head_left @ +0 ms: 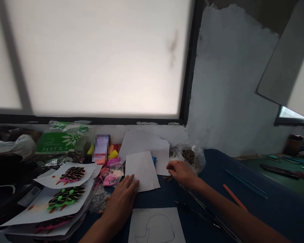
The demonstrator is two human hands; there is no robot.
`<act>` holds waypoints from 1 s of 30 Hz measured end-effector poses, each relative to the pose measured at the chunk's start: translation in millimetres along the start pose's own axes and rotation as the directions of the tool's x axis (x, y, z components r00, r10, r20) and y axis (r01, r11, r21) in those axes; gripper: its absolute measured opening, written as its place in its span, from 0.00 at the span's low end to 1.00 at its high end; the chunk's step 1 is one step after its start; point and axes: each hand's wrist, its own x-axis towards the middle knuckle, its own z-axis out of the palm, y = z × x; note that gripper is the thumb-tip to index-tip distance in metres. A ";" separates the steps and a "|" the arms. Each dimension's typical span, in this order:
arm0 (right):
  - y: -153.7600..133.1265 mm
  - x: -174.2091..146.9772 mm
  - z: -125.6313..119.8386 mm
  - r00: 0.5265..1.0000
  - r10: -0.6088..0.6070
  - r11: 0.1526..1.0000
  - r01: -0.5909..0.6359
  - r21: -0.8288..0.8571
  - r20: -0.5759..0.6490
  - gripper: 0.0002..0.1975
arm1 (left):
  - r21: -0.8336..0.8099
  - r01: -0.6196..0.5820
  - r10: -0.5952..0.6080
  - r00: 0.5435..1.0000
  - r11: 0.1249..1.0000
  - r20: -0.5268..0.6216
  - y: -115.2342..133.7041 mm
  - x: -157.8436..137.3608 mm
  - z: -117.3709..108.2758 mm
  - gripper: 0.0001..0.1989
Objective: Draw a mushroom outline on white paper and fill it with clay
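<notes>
My left hand [124, 194] lies flat, fingers stretched out, its fingertips at the left edge of a small stack of white paper [142, 170]. My right hand [182, 172] has its fingers curled together beside a larger white sheet [164, 158]; what they hold, if anything, is hidden. Close behind it stands a clear plastic bag of sunflower seeds [188, 157], and a few loose seeds [167, 179] lie under the fingers. Nearest me is a paper with a pencil outline [158, 227], its lower part cut off by the view.
At left are stacked papers with seed-and-clay hedgehogs [66, 199], a green seed package [57, 143] and colourful clay packets [112, 177]. A phone [101, 148] leans behind them. An orange stick [234, 197] and blue pen [245, 184] lie right on the blue tabletop [212, 162].
</notes>
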 end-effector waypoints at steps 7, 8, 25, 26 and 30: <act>15.6 -3.8 6.3 1.000 0.012 0.982 -0.009 -0.188 0.015 0.11 | -0.122 -0.122 0.118 0.992 0.985 -0.045 20.3 -3.3 -16.7 0.17; 16.9 -4.8 6.4 1.000 0.018 0.977 -0.014 -0.213 0.021 0.11 | -0.145 -0.139 0.135 0.990 0.980 -0.034 25.2 -4.4 -18.6 0.17; 31.0 -8.5 3.8 0.995 0.094 0.918 -0.094 -0.386 -0.020 0.12 | -0.299 -0.046 0.138 0.946 0.953 0.294 37.7 -4.3 -24.0 0.10; 29.4 -11.1 3.5 0.996 0.084 0.919 -0.087 -0.384 -0.024 0.11 | -0.305 -0.032 0.133 0.939 0.952 0.316 37.6 -4.2 -25.2 0.10; 22.0 -26.8 0.0 0.999 0.025 0.940 -0.037 -0.340 -0.039 0.09 | -0.342 0.001 0.150 0.898 0.940 0.414 36.3 -3.5 -31.2 0.10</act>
